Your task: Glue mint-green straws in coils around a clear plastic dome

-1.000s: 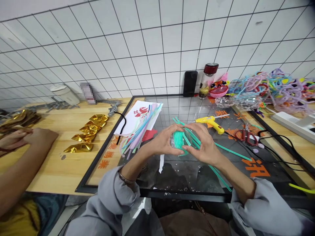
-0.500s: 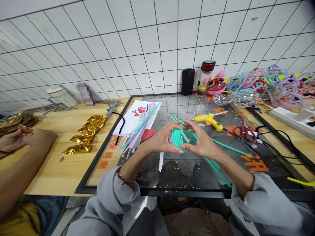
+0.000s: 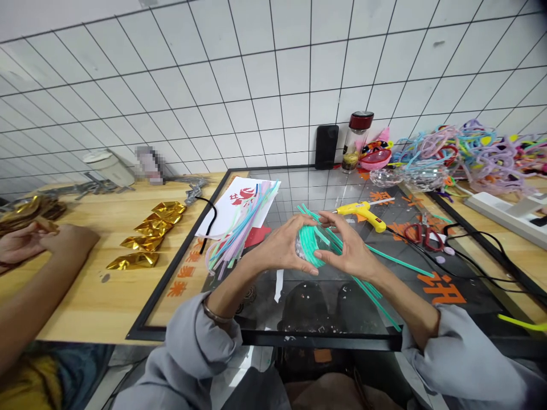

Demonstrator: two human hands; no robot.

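Between my two hands is a clear plastic ball [image 3: 298,248], its near side banded with rows of green pipe cleaners [image 3: 308,239]. My left hand [image 3: 282,245] curves round the ball's left side, fingers over the top and thumb underneath. On the other side, my right hand [image 3: 352,250] presses its thumb against the green rows, with its fingers arched behind. Loose green pipe cleaners [image 3: 404,263] lie under and beside the right forearm. Beyond that hand rests a yellow glue gun [image 3: 363,214]. Pastel pipe cleaners [image 3: 243,228] lie bundled left of my left hand.
White paper [image 3: 224,199] with a red print lies beneath the bundle. Red-handled scissors [image 3: 425,234] and black cables are at right, near a white power strip [image 3: 504,219]. A phone [image 3: 326,147] and glass bottle [image 3: 355,142] stand by the wall. Another person's hands [image 3: 55,236] work beside gold foil pieces [image 3: 156,228].
The fingers of my right hand have lifted and spread a little from the ball's top. My left hand keeps its hold, and the view has tilted slightly.
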